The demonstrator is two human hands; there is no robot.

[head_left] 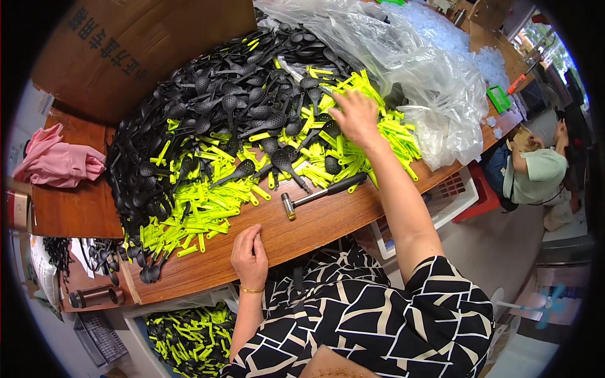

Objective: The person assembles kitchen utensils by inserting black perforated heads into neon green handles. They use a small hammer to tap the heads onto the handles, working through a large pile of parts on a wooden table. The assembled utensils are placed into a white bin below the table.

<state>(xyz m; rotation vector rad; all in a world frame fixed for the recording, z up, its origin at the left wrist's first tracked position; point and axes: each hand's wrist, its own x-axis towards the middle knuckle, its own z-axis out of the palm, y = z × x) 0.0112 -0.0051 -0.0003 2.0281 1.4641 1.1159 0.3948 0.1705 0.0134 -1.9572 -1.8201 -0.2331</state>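
My right hand (357, 118) reaches into the far right of the pile, thumb and forefinger apart, beside the end of a black perforated spoon (309, 83). Around it lie bright yellow-green plastic handles (394, 129). My left hand (250, 255) rests at the table's near edge, its fingers curled together with nothing visible in them. Between the hands, a small hammer (315, 196) with a black grip and a metal head lies on the wooden table (302, 236). Black perforated spoon heads (201, 85) are heaped at the far left, with more yellow-green handles (201, 205) in front.
A large cardboard box (148, 57) stands behind the heap. Clear plastic sheeting (435, 94) covers the right side. Pink cloth (57, 157) lies at left. Below the table, a bin holds black and yellow-green pieces (189, 340). White crate (457, 205) sits right; another person (542, 170) is beyond.
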